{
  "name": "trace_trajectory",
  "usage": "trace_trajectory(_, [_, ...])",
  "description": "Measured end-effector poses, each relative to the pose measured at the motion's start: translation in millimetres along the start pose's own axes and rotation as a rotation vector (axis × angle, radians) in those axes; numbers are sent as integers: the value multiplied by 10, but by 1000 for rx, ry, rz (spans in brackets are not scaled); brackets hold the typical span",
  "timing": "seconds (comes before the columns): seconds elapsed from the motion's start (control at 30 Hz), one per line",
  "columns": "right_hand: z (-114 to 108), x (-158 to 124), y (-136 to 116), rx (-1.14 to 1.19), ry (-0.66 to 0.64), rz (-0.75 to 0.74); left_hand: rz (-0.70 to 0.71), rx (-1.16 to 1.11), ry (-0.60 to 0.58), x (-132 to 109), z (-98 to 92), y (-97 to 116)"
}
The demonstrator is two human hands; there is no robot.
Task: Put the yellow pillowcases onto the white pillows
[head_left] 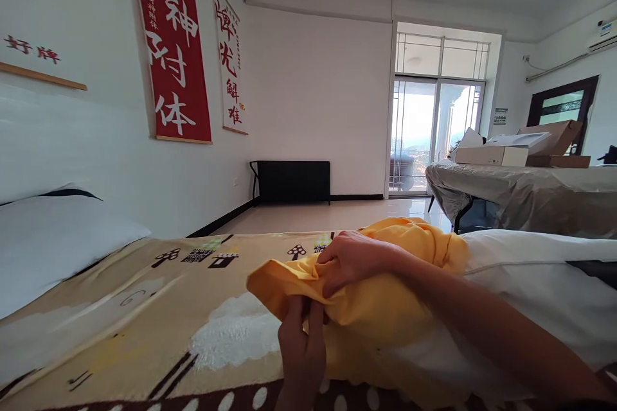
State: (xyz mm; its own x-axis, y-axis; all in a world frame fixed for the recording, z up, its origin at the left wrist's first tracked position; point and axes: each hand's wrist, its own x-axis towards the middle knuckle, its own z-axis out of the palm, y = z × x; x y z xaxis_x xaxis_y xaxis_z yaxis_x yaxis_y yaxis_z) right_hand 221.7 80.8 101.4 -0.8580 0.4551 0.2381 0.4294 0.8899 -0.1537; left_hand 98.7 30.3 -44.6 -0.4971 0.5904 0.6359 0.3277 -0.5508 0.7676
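A yellow cloth [398, 308] lies bunched over the near right part of the patterned blanket [183, 308]. My left hand [303, 340] comes up from below and pinches the cloth's near edge between thumb and fingers. Just above and to the right, my right hand [354, 260] is closed on a fold of the same cloth, its forearm reaching in from the right. The cloth's free corner points left past both hands. Its right end rests against white padded bedding [530, 282]. Folds and my fingers hide the inside of the cloth.
A white pillow-like cushion [58, 244] is at the left. Beyond the blanket, a black folded panel [294, 181] leans by the wall. At right, a plastic-covered table [544, 189] carries cardboard boxes [554, 141]. Glass sliding doors [414, 128] stand behind.
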Motion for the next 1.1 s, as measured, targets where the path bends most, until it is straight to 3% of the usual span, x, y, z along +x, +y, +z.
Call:
trace_trajectory(0.13, [90,33,-38,-131,21,-23,237,272,-36,55,-112,3])
trace_trajectory(0.23, [104,44,-5,-77,84,-28,454,339,157,112,-279,35])
trace_trajectory(0.3, [89,42,30,22,145,-14,493,291,318,206,-400,42])
trace_trajectory(0.37, [71,36,60,132,204,24,448,167,385,340,-486,33])
trace_trajectory(0.4, [64,33,69,180,229,43,400,81,363,407,-508,24])
trace_trajectory(0.5, [63,28,72,287,273,80,146,-206,74,526,-495,10])
trace_trajectory(0.57, [76,32,62,342,272,92,-40,-297,-124,514,-451,18])
trace_trajectory(0.6, [84,35,55,359,271,99,-103,-293,-168,490,-428,25])
trace_trajectory(0.77, [113,43,31,350,289,145,-181,-162,-95,383,-346,39])
trace_trajectory(0.93, [128,35,67,456,300,97,-223,-79,48,301,-307,29])
trace_trajectory(1.0, [139,37,95,512,323,87,-166,-60,73,274,-310,41])
trace_trajectory(1.1, [165,51,130,584,347,81,-12,-58,-11,306,-340,45])
